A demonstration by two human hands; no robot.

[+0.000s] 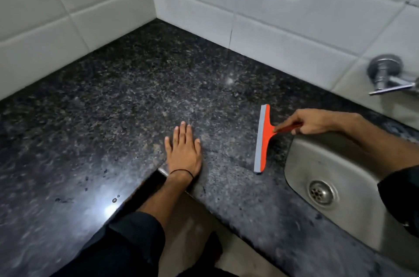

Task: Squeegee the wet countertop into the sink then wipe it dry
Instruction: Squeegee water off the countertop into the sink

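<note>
Squeegeeing step in hand: right hand (313,121), fingers clamped on orange squeegee (263,139) handle, centre-right; left hand (184,152) flat, fingers apart. Next: drag blade into sink (301,152).

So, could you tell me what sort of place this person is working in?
Most likely a home kitchen corner. A dark speckled stone countertop meets white wall tiles, with a steel sink set into it and a wall tap above. The right hand holds an orange squeegee.

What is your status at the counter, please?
Left hand flat on counter. Right hand gripping squeegee, blade down beside sink. Path clear.
</note>
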